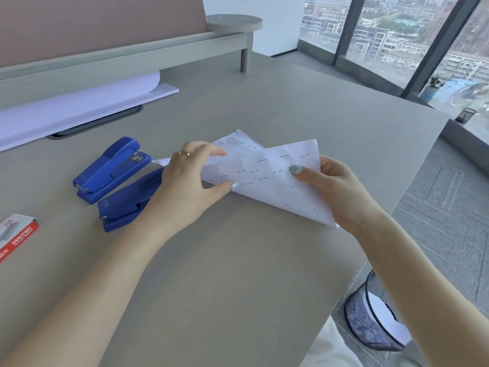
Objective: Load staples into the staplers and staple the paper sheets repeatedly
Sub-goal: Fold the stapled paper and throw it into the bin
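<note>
**A:** where's the paper at?

**B:** Mid-table (238,260), lifted a bit off the top. It's a folded, crumpled wad of sheets (267,170) with rows of staples all over it. Both hands are grasping it: left hand (190,178) pinches the left edge, thumb under, fingers on top, ring on one finger. Right hand (336,192) grips the right end, thumb pressed on the top face.

**A:** and the staplers?

**B:** Two blue ones lying on the table left of the paper, nobody touching them. Far stapler (111,168) in plain view, near stapler (127,205) partly hidden behind the left wrist. They're just beside each other.

**A:** anything else?

**B:** Red-and-white staple box (16,237) at the left edge, a stack of blank paper (79,107) at the far left, mesh bin (370,319) on the floor near right.
</note>
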`<state>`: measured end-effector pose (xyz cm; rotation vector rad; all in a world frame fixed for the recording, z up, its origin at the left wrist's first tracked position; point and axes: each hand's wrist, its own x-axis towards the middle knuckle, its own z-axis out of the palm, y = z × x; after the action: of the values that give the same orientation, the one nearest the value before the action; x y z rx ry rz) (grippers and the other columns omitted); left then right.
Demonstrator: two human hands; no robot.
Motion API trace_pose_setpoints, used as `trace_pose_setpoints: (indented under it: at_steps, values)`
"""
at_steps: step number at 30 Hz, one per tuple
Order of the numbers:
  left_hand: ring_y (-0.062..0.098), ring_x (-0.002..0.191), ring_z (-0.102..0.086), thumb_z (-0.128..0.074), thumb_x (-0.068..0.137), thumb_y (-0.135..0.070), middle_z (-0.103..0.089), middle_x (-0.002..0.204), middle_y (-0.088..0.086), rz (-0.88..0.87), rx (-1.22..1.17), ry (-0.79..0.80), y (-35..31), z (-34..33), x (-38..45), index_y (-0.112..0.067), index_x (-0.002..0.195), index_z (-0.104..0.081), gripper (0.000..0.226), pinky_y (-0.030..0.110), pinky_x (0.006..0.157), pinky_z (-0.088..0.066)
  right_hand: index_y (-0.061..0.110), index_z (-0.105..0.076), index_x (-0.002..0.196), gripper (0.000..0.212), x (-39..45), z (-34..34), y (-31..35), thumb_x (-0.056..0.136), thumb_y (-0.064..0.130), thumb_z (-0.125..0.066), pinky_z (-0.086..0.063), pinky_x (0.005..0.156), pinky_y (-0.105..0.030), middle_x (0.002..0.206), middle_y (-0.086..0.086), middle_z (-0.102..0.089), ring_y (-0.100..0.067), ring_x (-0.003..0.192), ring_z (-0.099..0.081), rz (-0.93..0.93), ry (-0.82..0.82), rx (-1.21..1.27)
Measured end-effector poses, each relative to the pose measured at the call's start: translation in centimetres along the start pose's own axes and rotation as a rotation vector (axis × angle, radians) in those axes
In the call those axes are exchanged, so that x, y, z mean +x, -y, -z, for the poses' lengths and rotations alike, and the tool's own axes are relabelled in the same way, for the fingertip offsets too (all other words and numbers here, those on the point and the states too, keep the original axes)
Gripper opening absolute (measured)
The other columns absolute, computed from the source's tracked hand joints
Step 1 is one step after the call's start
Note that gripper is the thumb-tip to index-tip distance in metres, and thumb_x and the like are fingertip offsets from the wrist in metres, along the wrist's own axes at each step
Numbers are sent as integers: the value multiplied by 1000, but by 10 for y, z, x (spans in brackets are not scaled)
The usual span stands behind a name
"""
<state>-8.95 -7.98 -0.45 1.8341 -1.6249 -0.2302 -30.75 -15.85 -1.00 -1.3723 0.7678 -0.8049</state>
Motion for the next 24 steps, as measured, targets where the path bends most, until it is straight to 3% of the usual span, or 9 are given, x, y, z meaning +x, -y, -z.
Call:
trace_pose_setpoints:
  at_steps: [2, 5, 11, 14, 17, 20, 22, 23, 24]
  values:
    - [28, 128, -27, -72, 73, -35, -26, 148, 4, -62, 186, -159, -6, -3, -1, -24, 136, -35, 74, 42, 103, -23, 16, -70, 93, 13, -11, 3, 7, 87, 17, -58, -53, 66, -27, 88, 1, -74, -17, 79, -68, 54, -49, 5]
    - [26, 130, -14, -62, 71, -52, -13, 149, 14, -266, 322, -323, -24, -11, -7, -21, 140, -24, 85, 55, 105, -19, 17, -69, 90, 12, -25, 11, 16, 86, 18, -58, -54, 64, -28, 84, 1, -73, -16, 75, -68, 99, -124, 96]
    - [24, 138, 8, -56, 51, -74, 15, 150, 0, -530, 244, -95, -81, -83, -36, -36, 142, 15, 121, 55, 104, 6, 7, -59, 121, 37, -51, 36, 34, 90, 26, -52, -52, 86, -39, 116, -12, -66, -27, 99, -65, 7, -365, 474]
    - [29, 138, -1, -63, 47, -71, 3, 152, 7, -591, 291, -70, -96, -113, -33, -30, 142, 18, 131, 60, 100, -1, 9, -68, 88, 28, -74, 57, 44, 95, 21, -44, -56, 58, -25, 70, -4, -71, -17, 59, -68, 3, -541, 672]
    - [30, 136, -11, -71, 49, -64, -7, 151, 10, -620, 304, -67, -113, -131, -26, -27, 143, 14, 133, 62, 100, -9, 10, -56, 48, 52, -103, 83, 52, 96, 11, -36, -38, 37, -10, 35, 1, -50, -12, 30, -48, 70, -712, 737]
    - [30, 136, -25, -73, 65, -29, -21, 151, 12, -575, 142, -76, -132, -142, -15, -30, 145, -13, 100, 60, 104, -23, 11, -45, 52, 47, -134, 103, 58, 97, 7, -32, -33, 30, -8, 28, 4, -46, -9, 25, -44, 126, -820, 726]
    - [33, 125, -46, -49, 68, -1, -47, 139, 15, -517, -93, -37, -149, -141, -7, -21, 132, -45, 67, 47, 98, -36, 4, -52, 60, 36, -145, 119, 53, 93, 9, -42, -49, 49, -13, 48, -1, -59, -11, 42, -56, 128, -762, 836]
    - [33, 110, -57, -41, 71, 0, -62, 122, 16, -470, -210, -3, -161, -138, -5, -16, 120, -58, 54, 37, 87, -42, 4, -58, 76, 17, -148, 128, 51, 87, 16, -54, -54, 72, -20, 70, -4, -65, -13, 65, -63, 141, -713, 893]
    - [31, 89, -63, -41, 79, -4, -70, 97, 15, -402, -307, 21, -174, -135, -3, -11, 106, -65, 36, 29, 71, -42, 7, -57, 98, 29, -153, 135, 50, 78, 28, -64, -48, 94, -30, 96, -6, -65, -17, 91, -63, 190, -713, 937]
